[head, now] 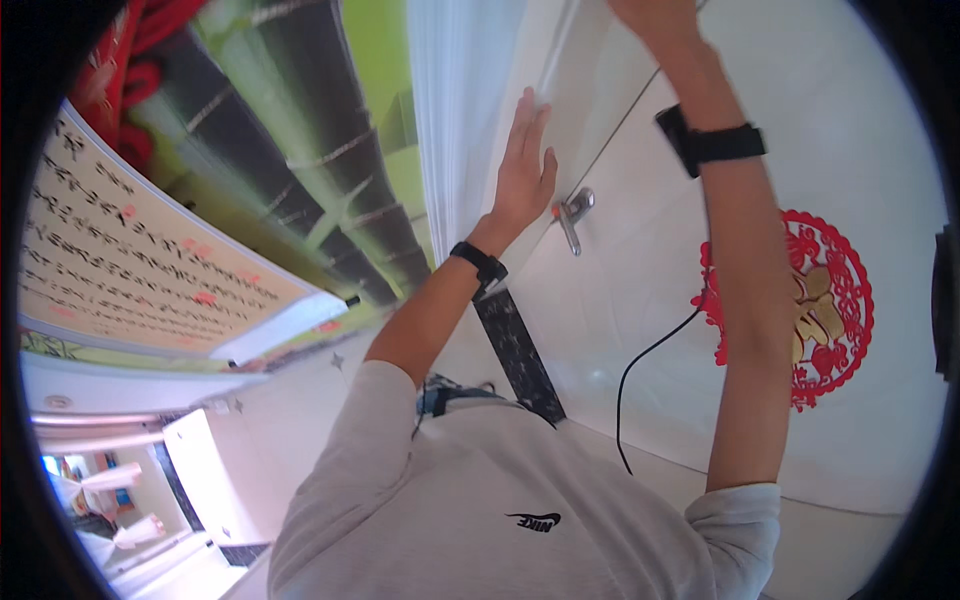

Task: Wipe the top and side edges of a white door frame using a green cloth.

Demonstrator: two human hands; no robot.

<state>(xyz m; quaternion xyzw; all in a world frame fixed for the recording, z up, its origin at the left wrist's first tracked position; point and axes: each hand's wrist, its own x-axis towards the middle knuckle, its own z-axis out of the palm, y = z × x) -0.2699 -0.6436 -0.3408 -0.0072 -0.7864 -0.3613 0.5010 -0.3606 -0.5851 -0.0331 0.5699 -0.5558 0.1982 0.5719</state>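
My left hand (523, 169) is spread against or just in front of the white door frame (480, 97), palm turned away from me; whether it touches cannot be told. It holds nothing visible. Just right of it, a metal lever handle (574, 219) sticks out from the white door (630, 315). My right hand (664, 19) reaches up along the door at the top edge of the view, its fingers cut off by the frame. Both wrists wear black bands, and a thin black cable (622, 382) hangs below my right forearm.
A round red-and-gold paper-cut (836, 315) decorates the door, partly behind my right arm. Left are a bamboo mural (315, 135) and a hanging calligraphy scroll (142, 255). A dark stone threshold strip (517, 352) lies at the door's foot. Tied curtains (120, 480) show lower left.
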